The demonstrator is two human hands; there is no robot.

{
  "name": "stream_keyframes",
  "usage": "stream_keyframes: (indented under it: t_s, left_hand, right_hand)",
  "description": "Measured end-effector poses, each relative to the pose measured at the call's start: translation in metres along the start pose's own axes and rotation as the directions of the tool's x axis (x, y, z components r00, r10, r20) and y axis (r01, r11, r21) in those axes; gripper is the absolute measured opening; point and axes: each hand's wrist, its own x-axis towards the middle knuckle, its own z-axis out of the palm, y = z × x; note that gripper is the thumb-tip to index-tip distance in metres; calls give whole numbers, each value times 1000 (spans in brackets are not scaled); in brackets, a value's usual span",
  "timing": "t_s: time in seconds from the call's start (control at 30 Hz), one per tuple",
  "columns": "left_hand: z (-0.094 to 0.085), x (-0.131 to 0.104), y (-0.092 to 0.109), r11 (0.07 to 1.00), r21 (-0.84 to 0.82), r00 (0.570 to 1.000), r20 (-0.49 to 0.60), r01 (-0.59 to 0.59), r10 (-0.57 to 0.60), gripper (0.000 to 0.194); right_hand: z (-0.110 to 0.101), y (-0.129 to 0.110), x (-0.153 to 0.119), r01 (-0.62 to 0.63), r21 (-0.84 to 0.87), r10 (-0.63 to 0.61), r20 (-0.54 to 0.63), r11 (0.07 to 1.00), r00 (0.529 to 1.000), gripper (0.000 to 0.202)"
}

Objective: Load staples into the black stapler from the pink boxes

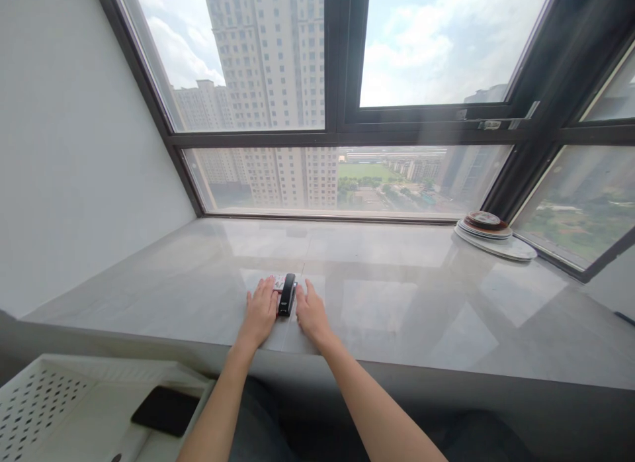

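A black stapler [286, 296] rests on the pale stone sill, pointing away from me, between my two hands. A small white piece with a pinkish print [279, 282], perhaps card or paper, shows at the stapler's far left side. My left hand [260, 314] lies flat, fingers stretched forward, with the fingertips at the printed piece and partly covering it. Close beside the stapler's right side is my right hand [312, 314], its thumb and index finger apart. Whether the thumb touches the stapler I cannot tell.
A stack of plates [489, 233] sits at the sill's far right corner. Dark-framed windows [342, 134] rise behind the sill [397, 303]. Below its front edge, at the left, a white perforated basket [59, 409] holds a black phone-like slab [166, 410].
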Motion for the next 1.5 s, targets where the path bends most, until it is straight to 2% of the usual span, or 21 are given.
stream_keyframes:
  t_s: [0.1, 0.17, 0.2, 0.27, 0.33, 0.37, 0.43, 0.53, 0.63, 1.5]
  left_hand:
    - [-16, -7, 17, 996, -55, 984, -160, 67, -75, 47]
    - [-23, -12, 40, 992, -114, 968, -239, 47, -73, 43]
    - [-24, -14, 55, 990, -138, 972, -233, 9, -42, 42]
    - [-19, -17, 90, 981, -168, 990, -125, -92, 71, 41]
    - [-3, -17, 124, 972, -147, 982, 33, -181, 188, 43]
    - [7, -17, 139, 974, -117, 973, 103, -195, 207, 45]
    - [29, -15, 160, 985, -30, 960, 219, -171, 173, 51]
    - [55, -13, 171, 989, 83, 948, 307, -120, 90, 61]
    - [66, -12, 169, 985, 112, 942, 324, -129, 86, 65]
    - [76, 0, 164, 989, 102, 945, 319, -108, 71, 65]
  right_hand:
    - [-31, 24, -13, 0, 36, 5, -124, 999, 992, 52]
    - [-63, 46, -21, 14, -6, -15, -192, 1000, 981, 51]
    - [-81, 57, -24, 15, -68, -29, -210, 998, 977, 50]
    - [-118, 78, -31, -2, -263, -56, -211, 965, 976, 52]
    - [-150, 94, -39, -54, -457, -34, -184, 888, 982, 57]
    - [-162, 100, -42, -84, -535, -5, -162, 840, 987, 60]
    - [-176, 107, -49, -113, -645, 59, -105, 756, 993, 64]
    - [-178, 109, -54, -95, -723, 104, -33, 684, 994, 65]
    - [-171, 107, -52, -101, -748, 109, -38, 656, 993, 67]
    - [-165, 108, -48, -118, -758, 109, -62, 641, 992, 70]
